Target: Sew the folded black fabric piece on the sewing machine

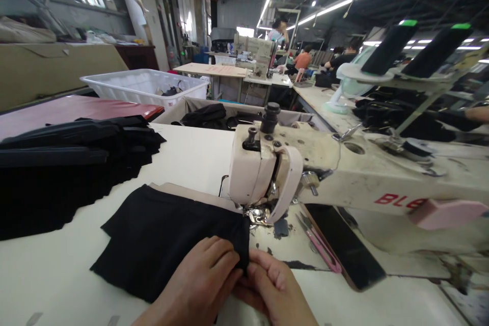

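Two hands meet at one spot: your left hand (198, 285) lies flat on the black fabric piece (168, 239), fingers curled at its right edge, and your right hand (273, 285) pinches that same edge from the other side, so both are closed on cloth. The piece lies on the white table (49, 270), its folded edge just in front of the presser foot (260, 215) of the sewing machine (305, 168). Judged light, limp, likely to slide and pucker — hold it at the folded edge, close to the foot (fingers kept shy of the needle). Pink snips (319, 247) lie just right; a black stack (64, 163) sits well left.
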A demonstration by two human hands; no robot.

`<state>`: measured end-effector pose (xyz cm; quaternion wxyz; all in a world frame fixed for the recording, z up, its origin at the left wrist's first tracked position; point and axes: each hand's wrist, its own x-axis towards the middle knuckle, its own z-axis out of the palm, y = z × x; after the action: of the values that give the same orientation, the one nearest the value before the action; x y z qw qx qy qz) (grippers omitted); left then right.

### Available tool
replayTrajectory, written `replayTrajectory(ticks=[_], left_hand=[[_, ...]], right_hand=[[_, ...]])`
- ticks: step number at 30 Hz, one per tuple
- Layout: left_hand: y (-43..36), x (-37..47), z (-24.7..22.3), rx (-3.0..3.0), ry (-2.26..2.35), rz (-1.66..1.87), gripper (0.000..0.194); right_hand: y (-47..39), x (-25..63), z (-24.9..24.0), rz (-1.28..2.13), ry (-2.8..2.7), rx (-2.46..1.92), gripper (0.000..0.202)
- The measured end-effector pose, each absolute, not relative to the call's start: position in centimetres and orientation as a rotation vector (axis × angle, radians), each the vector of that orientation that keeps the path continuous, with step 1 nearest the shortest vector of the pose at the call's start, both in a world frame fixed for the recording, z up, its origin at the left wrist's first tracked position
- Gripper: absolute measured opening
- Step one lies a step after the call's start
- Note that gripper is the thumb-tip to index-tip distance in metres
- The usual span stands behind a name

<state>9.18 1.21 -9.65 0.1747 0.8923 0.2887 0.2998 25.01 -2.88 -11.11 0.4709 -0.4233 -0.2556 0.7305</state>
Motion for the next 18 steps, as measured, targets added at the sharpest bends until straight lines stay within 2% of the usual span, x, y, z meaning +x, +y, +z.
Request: replayTrajectory(ticks=[5,8,11,12,16,18], left_hand=[[1.1,9.2,-10.5,2.577,0.783,0.983,0.024],[1.1,8.9,-10.8,2.301,0.941,0.924,0.009],[1.1,8.7,-10.8,2.136,1.022,0.860,0.032],[1.1,8.6,-10.7,2.118,1.021,0.863,0.032],[1.3,8.6,-10.5,2.105,0.942,0.903,0.013],[1.3,8.7,-10.4,2.137,0.909,0.973,0.012]], right_hand=[[-2.8,25.3,-10.8,1.800,-0.657,-1.088,0.049],[-2.8,25.3,-10.6,1.787,-0.670,-1.074,0.047],[-2.8,25.1,-10.4,1.757,-0.683,-1.078,0.046],[-2.8,25.0,-10.4,1.740,-0.676,-1.091,0.047],[-2.9,24.5,-10.7,1.626,-0.687,-1.180,0.056],[-3.0,24.3,-10.9,1.567,-0.719,-1.204,0.057]])
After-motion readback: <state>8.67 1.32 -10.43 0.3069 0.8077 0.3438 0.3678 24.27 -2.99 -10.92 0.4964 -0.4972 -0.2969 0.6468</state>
